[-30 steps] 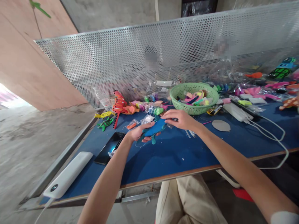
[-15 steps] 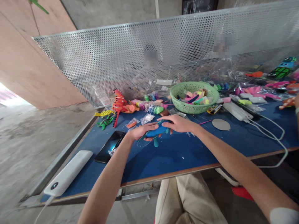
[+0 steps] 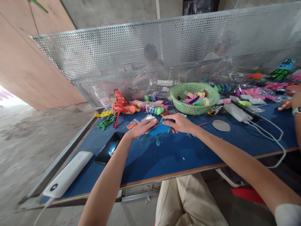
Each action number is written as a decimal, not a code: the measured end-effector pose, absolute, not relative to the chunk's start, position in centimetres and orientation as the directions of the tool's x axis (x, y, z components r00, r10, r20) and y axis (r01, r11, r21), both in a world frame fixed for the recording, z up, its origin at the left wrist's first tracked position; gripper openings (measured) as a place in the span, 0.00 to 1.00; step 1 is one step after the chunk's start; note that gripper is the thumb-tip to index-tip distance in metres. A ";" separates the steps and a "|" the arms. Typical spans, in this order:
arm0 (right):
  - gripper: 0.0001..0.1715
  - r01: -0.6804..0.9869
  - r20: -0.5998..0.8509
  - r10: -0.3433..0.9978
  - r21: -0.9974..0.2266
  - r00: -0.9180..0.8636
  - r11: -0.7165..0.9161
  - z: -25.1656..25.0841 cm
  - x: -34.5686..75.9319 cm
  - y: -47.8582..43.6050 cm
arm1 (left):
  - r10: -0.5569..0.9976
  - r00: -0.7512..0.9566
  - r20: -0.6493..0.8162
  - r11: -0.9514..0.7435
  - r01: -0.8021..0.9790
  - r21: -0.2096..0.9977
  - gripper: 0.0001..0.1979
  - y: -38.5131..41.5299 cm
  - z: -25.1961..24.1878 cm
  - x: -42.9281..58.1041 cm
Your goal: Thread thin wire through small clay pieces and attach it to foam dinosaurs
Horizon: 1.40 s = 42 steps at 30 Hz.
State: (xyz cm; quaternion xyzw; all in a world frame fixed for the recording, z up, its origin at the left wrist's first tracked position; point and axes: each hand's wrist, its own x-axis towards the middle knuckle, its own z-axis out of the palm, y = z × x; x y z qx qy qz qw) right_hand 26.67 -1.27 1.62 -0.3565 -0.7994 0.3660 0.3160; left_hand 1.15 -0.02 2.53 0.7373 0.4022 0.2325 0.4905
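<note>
A blue, flattened figure [image 3: 160, 129] with teal limb-like parts is between my two hands above the table; it looks like soft modelling clay. My right hand [image 3: 180, 123] is closed on its right side, thumb on top and fingertips underneath. Over the left edge lies my left hand [image 3: 142, 128], fingers together and gripping it, partly hidden from view. One teal limb [image 3: 158, 141] hangs toward me. A thin clear thread or film, too faint to tell, loops below my left hand.
A green basket [image 3: 195, 108] with coloured pieces stands behind my right hand. Left are a phone [image 3: 109, 148], a white power bank [image 3: 68, 174] and a red-orange clay figure [image 3: 118, 105]. A grey disc [image 3: 221, 125] and cabled white power bank [image 3: 236, 112] lie right. A perforated metal screen [image 3: 113, 59] rises behind.
My left fingers have straightened and slid up across the blue figure's left edge. The figure has tilted and shows a flatter face. My right hand has shifted slightly right.
</note>
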 end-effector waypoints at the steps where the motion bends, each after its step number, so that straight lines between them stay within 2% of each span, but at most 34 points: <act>1: 0.33 0.349 0.260 0.828 -0.813 -0.497 0.465 1.5 27.0 -1.2 | 0.855 0.515 0.055 -0.283 0.376 0.882 0.24 0.2 2.6 0.9; 4: 0.34 0.371 0.325 0.872 -0.809 -0.365 0.456 0.9 27.9 -0.8 | 0.869 0.375 0.323 -0.471 0.426 0.773 0.22 0.3 3.0 0.1; 6: 0.31 0.387 0.388 0.856 -0.772 -0.341 0.504 0.6 28.4 -0.6 | 0.848 0.334 0.413 -0.530 0.478 0.701 0.20 0.0 3.0 0.0; 10: 0.26 0.424 0.486 0.803 -0.682 -0.345 0.595 0.4 28.7 -0.4 | 0.839 0.371 0.399 -0.544 0.549 0.634 0.20 -0.9 2.1 0.7; 15: 0.25 0.448 0.464 0.814 -0.680 -0.350 0.580 0.0 28.4 -0.4 | 0.889 0.313 0.334 -0.449 0.460 0.766 0.22 -1.4 0.8 2.2; 21: 0.25 0.458 0.432 0.840 -0.705 -0.328 0.542 -0.6 27.8 -0.6 | 0.883 0.203 0.424 -0.470 0.385 0.794 0.17 -1.9 0.4 2.9; 24: 0.25 0.438 0.422 0.849 -0.729 -0.318 0.526 -0.6 27.6 -0.8 | 0.854 0.156 0.496 -0.512 0.416 0.751 0.15 -2.0 0.0 3.0; 28: 0.26 0.416 0.411 0.860 -0.755 -0.303 0.507 -0.5 27.5 -1.0 | 0.764 0.173 0.621 -0.602 0.536 0.591 0.13 -2.3 -0.3 3.0; 32: 0.27 0.396 0.413 0.858 -0.764 -0.306 0.509 -0.7 27.5 -1.1 | 0.612 0.269 0.744 -0.701 0.620 0.353 0.09 -2.3 -0.4 2.5; 37: 0.27 0.357 0.402 0.862 -0.791 -0.308 0.497 -0.8 27.3 -1.3 | 0.403 0.409 0.819 -0.752 0.658 0.041 0.04 -2.0 -0.5 1.6; 39: 0.26 0.340 0.412 0.860 -0.797 -0.300 0.500 -0.7 27.4 -1.4 | 0.371 0.446 0.815 -0.754 0.657 -0.016 0.04 -1.8 -0.5 1.3; 42: 0.25 0.321 0.423 0.863 -0.805 -0.277 0.498 -0.3 27.5 -1.5 | 0.396 0.447 0.803 -0.746 0.666 -0.002 0.05 -1.4 -0.5 0.8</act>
